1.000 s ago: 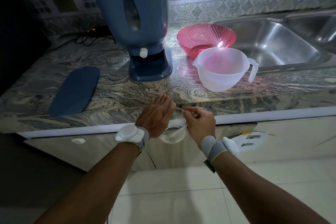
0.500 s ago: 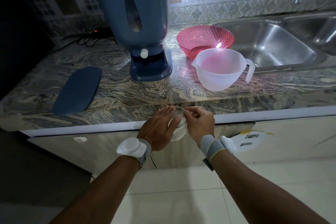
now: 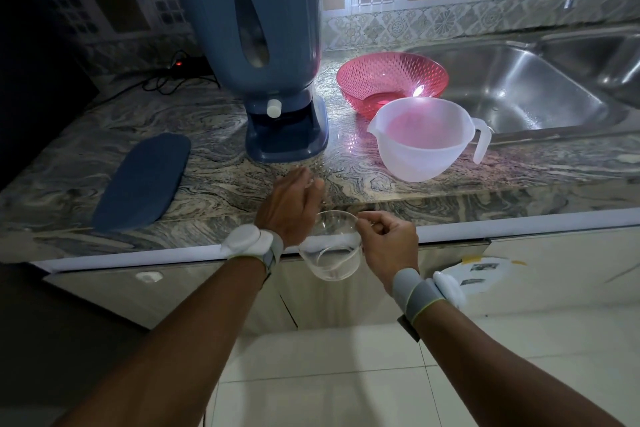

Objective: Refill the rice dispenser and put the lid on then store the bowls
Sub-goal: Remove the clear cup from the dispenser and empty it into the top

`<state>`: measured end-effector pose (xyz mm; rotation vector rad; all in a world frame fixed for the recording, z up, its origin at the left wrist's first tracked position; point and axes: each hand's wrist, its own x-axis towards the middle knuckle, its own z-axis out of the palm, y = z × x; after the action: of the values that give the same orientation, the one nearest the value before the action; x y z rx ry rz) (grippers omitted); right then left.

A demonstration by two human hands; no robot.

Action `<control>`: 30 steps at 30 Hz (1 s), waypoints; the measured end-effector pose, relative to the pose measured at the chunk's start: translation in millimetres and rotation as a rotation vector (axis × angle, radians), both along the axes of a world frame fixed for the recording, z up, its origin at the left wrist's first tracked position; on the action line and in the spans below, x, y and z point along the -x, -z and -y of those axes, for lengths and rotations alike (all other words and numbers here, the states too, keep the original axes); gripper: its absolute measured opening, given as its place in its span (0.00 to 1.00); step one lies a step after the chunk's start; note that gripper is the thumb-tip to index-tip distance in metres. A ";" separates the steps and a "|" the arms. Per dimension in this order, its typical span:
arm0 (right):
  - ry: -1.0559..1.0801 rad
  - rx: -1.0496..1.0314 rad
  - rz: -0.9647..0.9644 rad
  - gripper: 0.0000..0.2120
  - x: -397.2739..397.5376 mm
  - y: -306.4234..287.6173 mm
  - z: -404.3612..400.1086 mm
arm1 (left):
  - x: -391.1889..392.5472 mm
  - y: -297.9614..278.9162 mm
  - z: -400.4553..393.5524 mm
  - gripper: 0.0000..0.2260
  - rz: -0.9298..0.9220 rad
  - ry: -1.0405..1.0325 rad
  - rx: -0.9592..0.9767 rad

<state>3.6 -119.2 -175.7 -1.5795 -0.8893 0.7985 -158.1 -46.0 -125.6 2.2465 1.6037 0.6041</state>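
Note:
A tall blue rice dispenser [image 3: 277, 45] stands on the marble counter [image 3: 214, 180], its top out of frame. Its blue lid [image 3: 142, 180] lies flat on the counter to the left. A pink bowl [image 3: 391, 78] and a white translucent jug bowl [image 3: 422, 139] with a handle sit to the dispenser's right. My right hand [image 3: 388, 243] pinches the rim of a small clear glass cup [image 3: 332, 253], held just below the counter's front edge. With straight fingers, my left hand [image 3: 291, 208] rests flat at the counter's edge, right above the cup.
A steel sink [image 3: 519, 87] fills the counter's right end, with a tap at the top right. Black cables [image 3: 166, 76] and a red light lie behind the dispenser. Pale cabinet doors [image 3: 519, 274] run under the counter, above a tiled floor [image 3: 329, 374].
My left hand has lifted from beside the cup up onto the counter's edge. The cup sits more upright and in plainer view in my right hand.

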 end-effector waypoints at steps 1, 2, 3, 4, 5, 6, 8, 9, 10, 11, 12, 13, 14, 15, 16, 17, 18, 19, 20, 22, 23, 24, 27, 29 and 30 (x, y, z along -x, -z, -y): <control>0.001 0.001 0.002 0.04 -0.4 0.1 -0.6 | -0.3 0.7 -7.6 0.19 -0.006 -0.011 0.002; 0.001 -0.001 0.007 0.04 -1.0 0.4 -1.2 | -1.1 1.3 -14.2 0.19 -0.019 -0.010 0.006; 0.000 -0.003 0.011 0.04 -1.5 0.6 -1.7 | -1.8 2.0 -20.2 0.21 -0.037 0.000 0.013; 0.001 -0.006 0.012 0.04 -2.0 1.4 -2.1 | -2.3 3.2 -25.9 0.23 -0.051 0.010 0.026; 0.003 -0.010 0.009 0.04 -2.3 1.7 -2.5 | -2.5 4.4 -30.7 0.25 -0.060 0.013 0.037; 0.006 -0.015 0.005 0.04 -3.0 2.3 -2.9 | -3.1 6.0 -35.2 0.25 -0.068 0.012 0.044; 0.008 -0.017 -0.006 0.04 -3.4 3.3 -3.6 | -3.9 8.5 -40.3 0.25 -0.087 -0.003 0.059; 0.007 -0.016 -0.013 0.05 -3.4 3.5 -3.7 | -4.5 9.1 -41.1 0.26 -0.095 -0.004 0.063; 0.007 -0.015 -0.021 0.05 -3.7 4.1 -3.7 | -6.0 10.8 -41.5 0.26 -0.102 0.002 0.065; 0.002 -0.018 -0.029 0.04 -3.3 3.6 -3.5 | -6.1 11.9 -41.2 0.27 -0.105 0.007 0.063; 0.001 -0.020 -0.035 0.04 -3.1 3.7 -3.2 | -6.3 13.1 -41.2 0.28 -0.109 0.008 0.062; 0.001 -0.022 -0.034 0.04 -3.5 3.7 -3.3 | -6.1 13.9 -42.0 0.28 -0.111 0.007 0.063; 0.004 -0.024 -0.029 0.04 -4.1 3.7 -3.6 | -6.0 13.8 -42.5 0.29 -0.113 0.010 0.064; 0.008 -0.023 -0.024 0.04 -4.7 4.2 -3.8 | -5.8 13.5 -42.0 0.29 -0.115 0.018 0.065; 0.013 -0.021 -0.022 0.04 -4.9 4.9 -4.1 | -5.6 13.1 -40.8 0.29 -0.117 0.033 0.061; 0.017 -0.020 -0.023 0.04 -4.9 5.7 -4.2 | -5.9 12.7 -38.4 0.28 -0.118 0.051 0.054; 0.020 -0.017 -0.024 0.04 -4.4 6.3 -4.1 | -6.1 13.0 -35.2 0.27 -0.121 0.069 0.044; 0.022 -0.015 -0.025 0.04 -3.8 6.6 -3.7 | -6.2 13.7 -31.7 0.26 -0.127 0.094 0.031; 0.025 -0.014 -0.024 0.04 -3.0 6.4 -3.4 | -6.1 14.6 -28.3 0.26 -0.136 0.123 0.023; 0.032 -0.014 -0.017 0.03 -2.3 5.7 -2.7 | -5.7 16.7 -21.4 0.28 -0.152 0.162 0.040; 0.034 -0.011 -0.014 0.03 -2.2 4.9 -1.9 | -5.3 17.5 -17.5 0.28 -0.162 0.165 0.052; 0.034 -0.010 -0.013 0.03 -2.2 4.0 -1.0 | -5.6 17.5 -13.3 0.28 -0.166 0.166 0.053; 0.035 -0.008 -0.010 0.03 -2.7 1.9 0.4 | -7.9 14.2 -1.3 0.26 -0.155 0.190 0.042; 0.040 -0.010 -0.006 0.04 -3.1 0.2 1.6 | -9.5 11.5 7.3 0.26 -0.159 0.210 0.055; 0.041 -0.008 -0.007 0.04 -3.4 -0.7 2.0 | -10.0 11.2 12.1 0.26 -0.161 0.219 0.064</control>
<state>7.0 -121.2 -175.0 -1.5823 -0.8518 0.7700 -148.1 -58.1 -136.8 2.4316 1.3971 0.3180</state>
